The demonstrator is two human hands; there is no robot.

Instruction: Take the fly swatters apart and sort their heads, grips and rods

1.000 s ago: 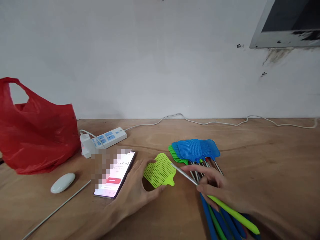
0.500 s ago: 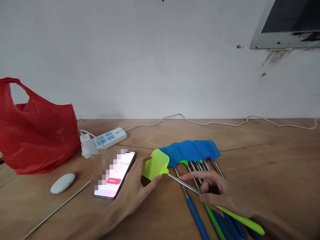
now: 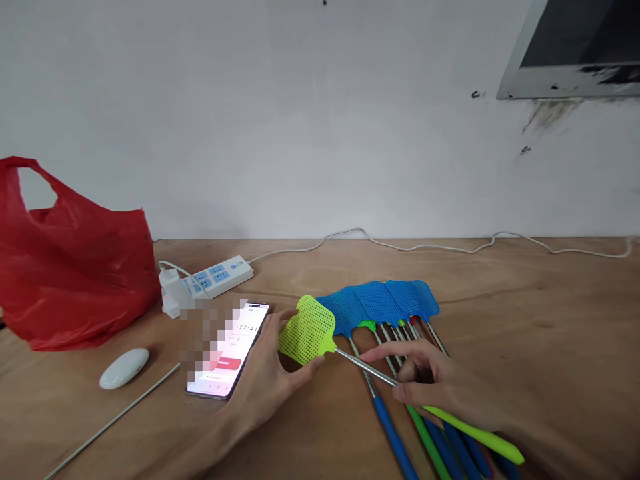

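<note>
Both my hands are on a yellow-green fly swatter (image 3: pixel 310 330) with a perforated head and a metal rod. My left hand (image 3: pixel 265 373) grips the head's left and lower edge, thumb below, other fingers partly hidden behind it. Around the rod, just above the yellow-green handle, my right hand (image 3: pixel 430 380) is closed, its index finger stretched along the metal. Beneath and beside it lie several more fly swatters (image 3: pixel 380 303), mostly with blue heads overlapping in a row; their blue and green handles (image 3: pixel 395 437) point toward me, some hidden under my right hand.
Left of my hand lies a lit phone (image 3: pixel 233 353), partly pixelated. Behind it sits a white power strip (image 3: pixel 220 277) with a plugged-in adapter (image 3: pixel 174 290). A red plastic bag (image 3: pixel 75 267), a white oval case (image 3: pixel 125 368) and a cable (image 3: pixel 115 420) are further left. A wall (image 3: pixel 320 133) rises behind.
The yellow-green swatter has shifted slightly left, with both hands still on it. The other swatters stay where they were.
</note>
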